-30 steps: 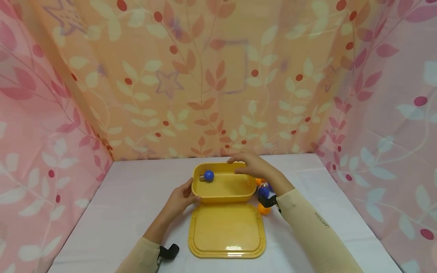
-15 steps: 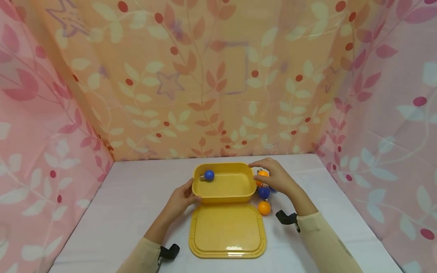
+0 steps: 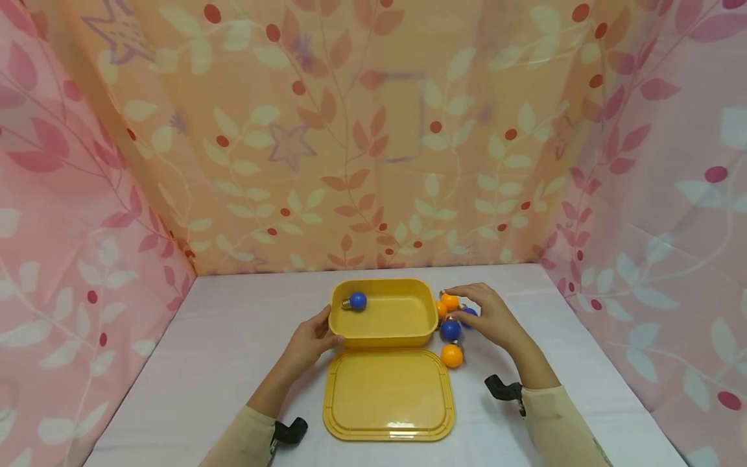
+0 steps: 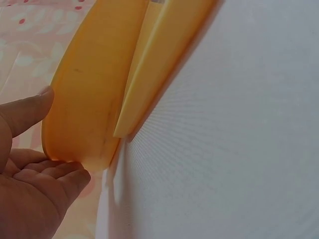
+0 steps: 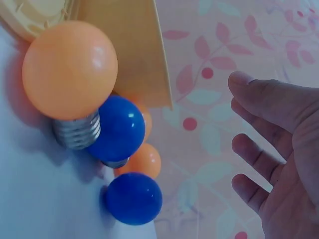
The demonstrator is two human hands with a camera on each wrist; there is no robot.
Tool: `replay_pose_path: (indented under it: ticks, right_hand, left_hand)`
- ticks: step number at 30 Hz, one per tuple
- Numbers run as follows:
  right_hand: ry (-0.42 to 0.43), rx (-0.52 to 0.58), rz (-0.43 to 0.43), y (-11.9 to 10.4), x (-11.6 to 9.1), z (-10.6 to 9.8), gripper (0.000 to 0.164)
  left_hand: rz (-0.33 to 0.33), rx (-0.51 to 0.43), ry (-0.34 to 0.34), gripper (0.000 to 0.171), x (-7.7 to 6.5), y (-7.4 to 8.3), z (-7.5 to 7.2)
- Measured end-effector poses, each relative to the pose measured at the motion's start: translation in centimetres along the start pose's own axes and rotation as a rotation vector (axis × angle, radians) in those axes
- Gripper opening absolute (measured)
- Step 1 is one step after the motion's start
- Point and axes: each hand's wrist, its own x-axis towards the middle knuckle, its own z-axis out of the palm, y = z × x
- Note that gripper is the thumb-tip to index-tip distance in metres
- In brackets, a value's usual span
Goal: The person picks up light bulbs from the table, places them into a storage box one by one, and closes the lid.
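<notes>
My left hand (image 3: 311,340) holds the left end of a yellow plastic box (image 3: 383,341), its thumb at the front corner and its fingers along the side. Inside the box, near its left end, lies a blue light bulb (image 3: 358,301) with a metal screw base. Orange and blue bulbs cluster against the box's right side, among them a front orange bulb (image 5: 70,69), a blue bulb (image 5: 122,128) and a farther blue bulb (image 5: 134,198). Over this cluster hovers my right hand (image 3: 489,316), fingers apart with nothing between them; the right wrist view shows it beside the bulbs.
A yellow lid (image 3: 389,395) lies flat just in front of the box. Both are on a white-covered table (image 3: 233,324). Patterned fabric walls (image 3: 373,162) stand at the back and on both sides. Black wrist cameras (image 3: 504,389) stick out from the forearms.
My right hand has come from above the box's right end out to the right, over the bulbs, and lower. My left hand, the box, the lid and the bulb inside stay in place.
</notes>
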Motion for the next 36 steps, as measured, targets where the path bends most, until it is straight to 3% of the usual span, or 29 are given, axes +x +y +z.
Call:
replay_pose_path:
  ticks: [19, 27, 31, 36]
  right_hand:
    - [-0.066, -0.017, 0.244, 5.6, -1.0, 0.4, 0.053]
    - [-0.067, -0.010, 0.261, 7.5, -1.5, 1.3, 0.058]
    - [-0.084, -0.003, 0.345, 8.0, -1.7, 1.7, 0.061]
    - [-0.085, -0.011, 0.335, 8.5, -1.8, 1.7, 0.058]
  left_hand:
    - [-0.017, -0.045, -0.002, 0.091, -0.1, 0.0, 0.1]
    - [-0.009, -0.038, 0.002, 0.087, -0.3, 0.0, 0.1]
    - [-0.009, -0.035, 0.006, 0.087, -0.4, -0.1, 0.0]
    - [0.004, -0.042, -0.006, 0.087, -0.3, 0.0, 0.1]
